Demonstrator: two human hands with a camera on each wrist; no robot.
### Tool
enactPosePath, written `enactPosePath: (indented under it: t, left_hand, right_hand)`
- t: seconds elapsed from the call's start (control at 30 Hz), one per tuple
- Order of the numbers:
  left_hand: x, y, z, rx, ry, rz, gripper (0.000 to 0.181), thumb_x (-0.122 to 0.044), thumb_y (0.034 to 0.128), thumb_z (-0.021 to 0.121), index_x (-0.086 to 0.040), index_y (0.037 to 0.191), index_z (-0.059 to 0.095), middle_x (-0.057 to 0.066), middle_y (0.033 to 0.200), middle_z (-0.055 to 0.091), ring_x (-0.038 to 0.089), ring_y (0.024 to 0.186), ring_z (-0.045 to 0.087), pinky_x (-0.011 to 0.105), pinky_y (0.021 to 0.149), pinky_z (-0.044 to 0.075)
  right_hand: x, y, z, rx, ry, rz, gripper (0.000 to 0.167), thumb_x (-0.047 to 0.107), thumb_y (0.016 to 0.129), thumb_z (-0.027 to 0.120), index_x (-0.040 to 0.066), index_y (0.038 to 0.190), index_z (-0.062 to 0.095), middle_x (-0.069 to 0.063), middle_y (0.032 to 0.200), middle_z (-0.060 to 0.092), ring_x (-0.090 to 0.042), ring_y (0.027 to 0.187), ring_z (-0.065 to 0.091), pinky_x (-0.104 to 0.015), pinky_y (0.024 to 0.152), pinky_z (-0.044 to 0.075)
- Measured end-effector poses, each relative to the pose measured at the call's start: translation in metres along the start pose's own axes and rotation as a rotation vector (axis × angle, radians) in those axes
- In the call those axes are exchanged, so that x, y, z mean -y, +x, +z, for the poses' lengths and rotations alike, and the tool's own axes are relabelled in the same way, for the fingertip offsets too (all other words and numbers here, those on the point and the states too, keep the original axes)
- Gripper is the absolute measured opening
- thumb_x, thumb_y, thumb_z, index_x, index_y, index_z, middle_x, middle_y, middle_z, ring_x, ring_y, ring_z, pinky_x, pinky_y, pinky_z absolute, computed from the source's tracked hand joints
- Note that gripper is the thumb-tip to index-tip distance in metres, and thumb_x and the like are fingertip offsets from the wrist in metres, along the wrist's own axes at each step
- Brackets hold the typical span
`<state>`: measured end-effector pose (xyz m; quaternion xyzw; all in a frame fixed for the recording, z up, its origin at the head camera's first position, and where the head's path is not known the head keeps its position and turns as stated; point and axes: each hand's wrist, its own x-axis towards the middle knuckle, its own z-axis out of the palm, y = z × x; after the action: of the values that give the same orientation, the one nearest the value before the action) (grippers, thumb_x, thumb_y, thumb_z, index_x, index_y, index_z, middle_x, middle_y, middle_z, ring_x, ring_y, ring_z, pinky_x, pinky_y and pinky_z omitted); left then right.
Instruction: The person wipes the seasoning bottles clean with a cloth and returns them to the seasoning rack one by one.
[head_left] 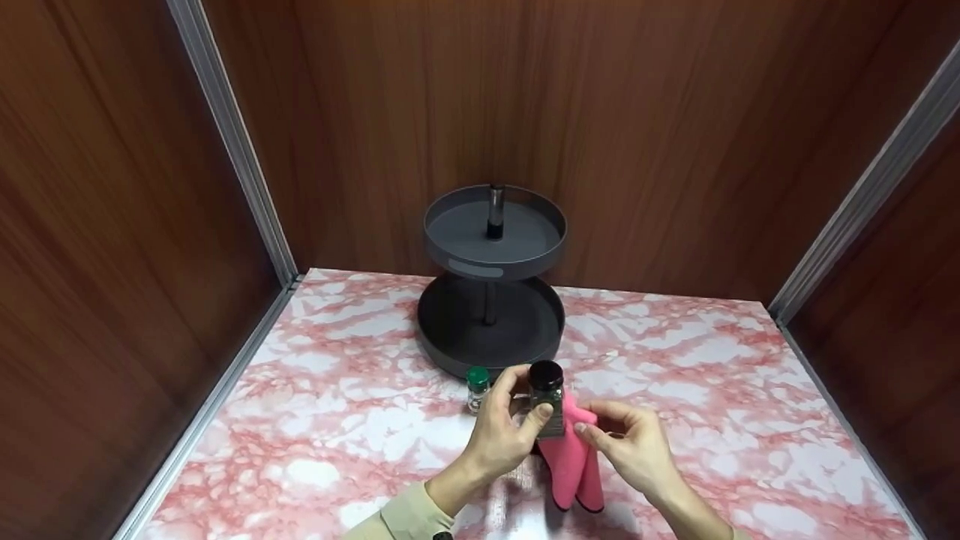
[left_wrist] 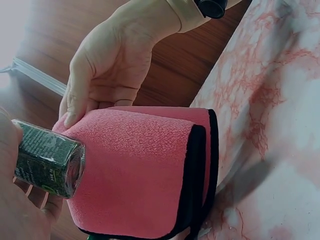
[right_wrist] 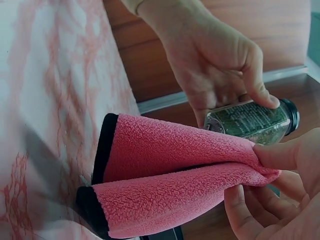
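My left hand [head_left: 501, 435] grips a square glass jar [right_wrist: 247, 120] with a black lid [head_left: 546, 374] and dark green contents, held upright above the table. Close beside it, my right hand [head_left: 637, 446] pinches the top of a folded pink cloth [left_wrist: 135, 170] with black edging. The cloth hangs down from those fingers in two flaps, right by the jar. In the left wrist view the cloth's upper part lies near the jar's base; whether they touch I cannot tell. A smaller glass jar with a green lid [head_left: 478, 377] stands on the table behind my left hand, partly hidden.
A dark grey two-tier round stand [head_left: 495, 268] rises just beyond the hands, with a central post [head_left: 496, 214]. Pink and white marbled tabletop [head_left: 315, 420] spreads around. Wood-look panels [head_left: 637, 150] with metal corner strips [head_left: 232, 135] enclose the back and sides.
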<state>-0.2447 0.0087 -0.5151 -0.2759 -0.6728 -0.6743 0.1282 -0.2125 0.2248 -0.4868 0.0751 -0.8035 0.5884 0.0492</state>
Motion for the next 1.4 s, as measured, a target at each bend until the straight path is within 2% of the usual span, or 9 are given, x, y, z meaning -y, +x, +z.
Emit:
enactPosePath:
  t: [0.27, 0.43, 0.6, 0.83, 0.97, 1.23, 1.4]
  left_hand:
    - [0.000, -0.001, -0.001, 0.002, 0.010, -0.031, 0.046, -0.012, 0.1028, 0.080, 0.004, 0.141, 0.061, 0.021, 0.131, 0.071, 0.014, 0.114, 0.071, 0.035, 0.104, 0.066]
    - [-0.001, -0.002, -0.003, 0.015, 0.033, -0.045, 0.047, -0.015, 0.1018, 0.082, 0.002, 0.141, 0.063, 0.019, 0.133, 0.072, 0.017, 0.116, 0.072, 0.035, 0.103, 0.067]
    - [0.000, -0.003, -0.004, 0.033, 0.041, -0.047, 0.048, -0.015, 0.1002, 0.085, 0.001, 0.141, 0.065, 0.019, 0.134, 0.075, 0.019, 0.116, 0.075, 0.034, 0.101, 0.067]
    - [0.000, -0.007, -0.003, 0.049, 0.035, -0.118, 0.049, -0.017, 0.0988, 0.087, -0.002, 0.141, 0.068, 0.015, 0.131, 0.073, 0.015, 0.116, 0.074, 0.031, 0.104, 0.065]
    - [0.002, -0.010, -0.002, 0.055, 0.035, -0.133, 0.049, -0.017, 0.0986, 0.087, -0.003, 0.142, 0.067, 0.015, 0.132, 0.073, 0.014, 0.116, 0.073, 0.030, 0.103, 0.064]
    - [0.005, -0.010, -0.002, 0.054, 0.045, -0.121, 0.048, -0.014, 0.0979, 0.086, -0.002, 0.140, 0.068, 0.016, 0.130, 0.073, 0.013, 0.116, 0.072, 0.030, 0.103, 0.064]
    - [0.006, -0.010, -0.003, 0.051, 0.035, -0.115, 0.047, -0.014, 0.0985, 0.085, -0.002, 0.140, 0.067, 0.018, 0.130, 0.073, 0.014, 0.116, 0.072, 0.032, 0.105, 0.065]
  right_hand:
    - [0.001, 0.000, -0.001, 0.046, 0.049, 0.034, 0.035, -0.001, 0.098, 0.082, -0.014, 0.130, 0.075, -0.031, 0.118, 0.082, -0.003, 0.092, 0.080, -0.022, 0.082, 0.067]
    - [0.004, 0.000, -0.002, 0.047, 0.074, 0.041, 0.035, -0.002, 0.098, 0.081, -0.014, 0.130, 0.074, -0.028, 0.116, 0.083, -0.004, 0.092, 0.080, -0.022, 0.083, 0.067]
    - [0.010, 0.000, -0.002, 0.012, 0.081, 0.005, 0.031, -0.004, 0.097, 0.082, -0.013, 0.126, 0.077, -0.017, 0.107, 0.086, -0.004, 0.088, 0.080, -0.021, 0.079, 0.066]
    - [0.019, 0.000, -0.002, -0.086, 0.147, -0.066, 0.022, -0.009, 0.094, 0.082, -0.011, 0.117, 0.081, -0.004, 0.098, 0.087, -0.008, 0.088, 0.081, -0.023, 0.080, 0.067]
    - [0.021, 0.001, -0.001, -0.121, 0.188, -0.081, 0.021, -0.012, 0.093, 0.081, -0.013, 0.114, 0.080, 0.000, 0.094, 0.086, -0.009, 0.088, 0.081, -0.023, 0.080, 0.067]
    - [0.017, 0.002, -0.002, -0.073, 0.127, -0.070, 0.021, -0.009, 0.094, 0.082, -0.008, 0.115, 0.082, 0.001, 0.100, 0.086, -0.008, 0.091, 0.081, -0.023, 0.080, 0.068]
    - [0.012, 0.004, -0.002, -0.051, 0.083, -0.096, 0.023, -0.007, 0.093, 0.084, -0.007, 0.116, 0.083, 0.004, 0.102, 0.086, -0.005, 0.091, 0.080, -0.022, 0.078, 0.067]
